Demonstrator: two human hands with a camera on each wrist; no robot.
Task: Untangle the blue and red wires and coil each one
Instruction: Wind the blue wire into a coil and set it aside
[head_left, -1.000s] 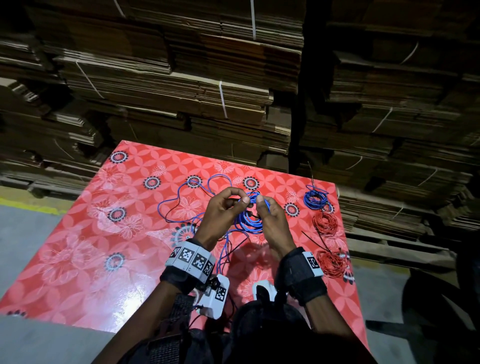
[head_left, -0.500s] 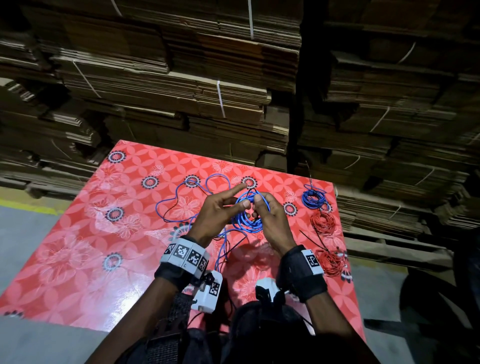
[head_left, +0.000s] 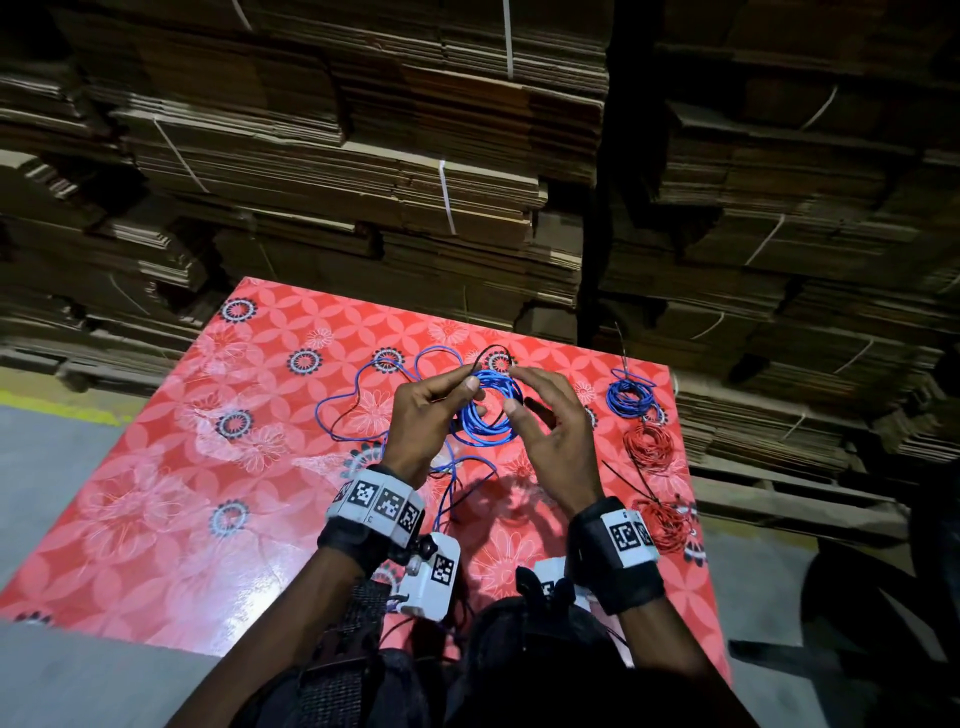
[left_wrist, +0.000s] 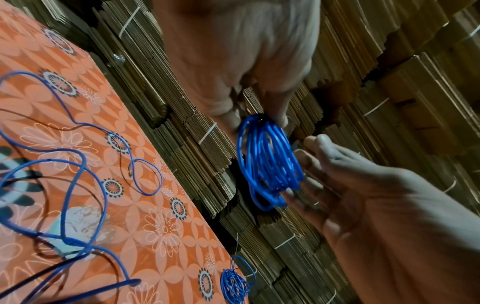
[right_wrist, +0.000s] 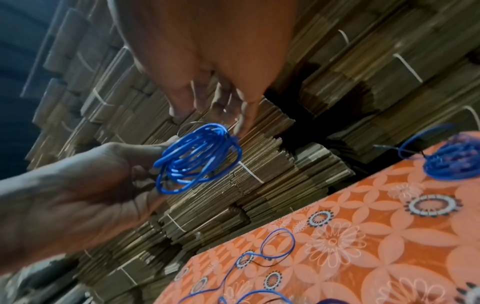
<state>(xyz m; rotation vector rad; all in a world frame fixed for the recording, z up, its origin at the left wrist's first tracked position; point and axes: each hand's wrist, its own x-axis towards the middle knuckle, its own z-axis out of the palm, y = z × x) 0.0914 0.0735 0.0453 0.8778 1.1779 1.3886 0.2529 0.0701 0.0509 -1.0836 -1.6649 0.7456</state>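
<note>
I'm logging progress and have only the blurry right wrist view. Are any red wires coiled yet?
Observer: Yes. The head view shows a far red coil and a near red coil lying on the table, nearer than the finished blue coil.
Operator: Is the right hand gripping the raised coil?
Observer: No. In the left wrist view the right hand is open beside the held blue coil; the left hand pinches its top.
Operator: Where does the loose blue wire run?
Observer: The loose blue wire loops left of the hands, and a strand trails between the wrists.
</note>
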